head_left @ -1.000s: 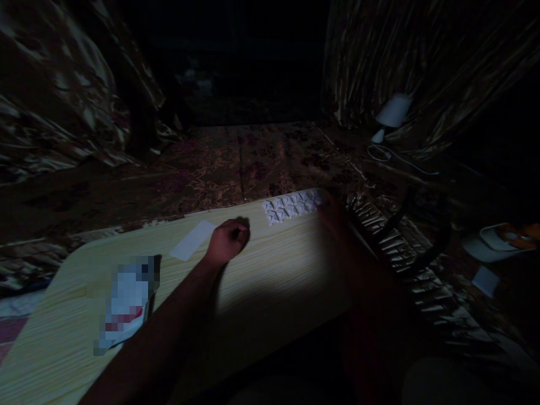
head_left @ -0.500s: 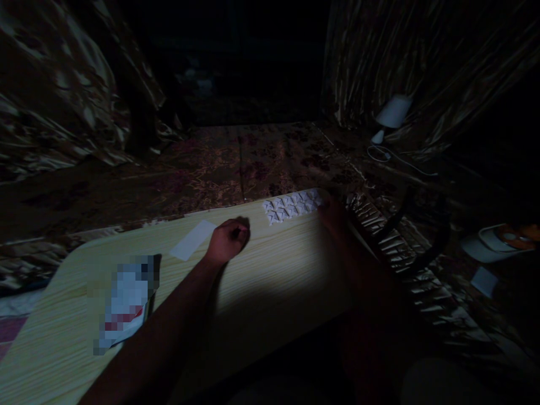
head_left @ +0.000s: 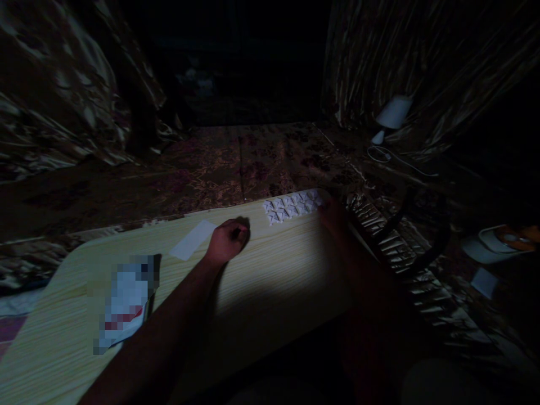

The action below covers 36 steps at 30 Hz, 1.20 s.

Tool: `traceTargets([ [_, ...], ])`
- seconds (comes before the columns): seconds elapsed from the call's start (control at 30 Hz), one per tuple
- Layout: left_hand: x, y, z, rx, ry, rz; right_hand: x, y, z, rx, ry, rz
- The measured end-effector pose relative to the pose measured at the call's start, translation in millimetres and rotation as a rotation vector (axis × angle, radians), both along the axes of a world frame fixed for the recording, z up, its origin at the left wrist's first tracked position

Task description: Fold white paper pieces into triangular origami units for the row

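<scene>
On the light wood-grain table [head_left: 54,326], my left hand [head_left: 228,241] rests with its fingers curled into a loose fist, nothing visible in them. Just beside its wrist lies a plain white paper slip [head_left: 189,241]. My right hand [head_left: 332,215] is at the table's far right corner, against the end of two rows of small white folded pieces [head_left: 292,207], each with crossing creases. Deep shadow covers its fingers, so their grip is hidden.
A blurred-out packet or booklet [head_left: 129,292] lies at the table's left. Beyond the table are a patterned cloth [head_left: 211,169], a small white lamp [head_left: 394,111] with its cord, and curtains. A white-and-orange object [head_left: 489,244] stands at the right.
</scene>
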State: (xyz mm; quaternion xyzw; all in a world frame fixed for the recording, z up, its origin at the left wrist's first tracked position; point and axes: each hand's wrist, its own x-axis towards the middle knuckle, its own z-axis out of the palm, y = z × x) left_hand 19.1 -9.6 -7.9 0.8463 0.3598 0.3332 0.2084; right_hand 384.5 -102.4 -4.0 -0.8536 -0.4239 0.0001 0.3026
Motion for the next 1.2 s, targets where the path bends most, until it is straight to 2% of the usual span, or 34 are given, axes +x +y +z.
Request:
traceTargets([
  [0.27, 2, -2, 3.6, 0.017, 0.020, 0.002, 1, 0, -3.6, 0.024, -0.040, 0.005],
  [0.43, 2, -3, 2.6, 0.061, 0.029, -0.011, -4, -7, 4.4, 0.047, -0.083, 0.008],
  [0.53, 2, -4, 1.0, 0.103, 0.067, -0.017, -17, -10, 7.9, 0.087, -0.090, 0.026],
  [0.63, 3, -7, 1.8, 0.148, 0.131, -0.013, -49, -13, 7.4, 0.135, -0.085, 0.097],
  [0.77, 3, -18, 8.1, 0.166, 0.215, 0.014, -118, -16, 8.2, 0.196, -0.048, 0.247],
  [0.87, -3, -31, 13.3, 0.169, 0.226, 0.049, -168, -17, 12.8, 0.187, 0.015, 0.373],
  [0.97, -16, -45, 16.6, 0.156, 0.231, 0.166, -200, -9, 15.7, 0.194, 0.043, 0.495],
  [1.07, -31, -53, 19.2, 0.125, 0.242, 0.320, -219, 7, 13.2, 0.197, 0.117, 0.527],
  [1.2, -47, -50, 23.4, 0.082, 0.232, 0.510, -239, 28, 4.6, 0.226, 0.262, 0.527],
])
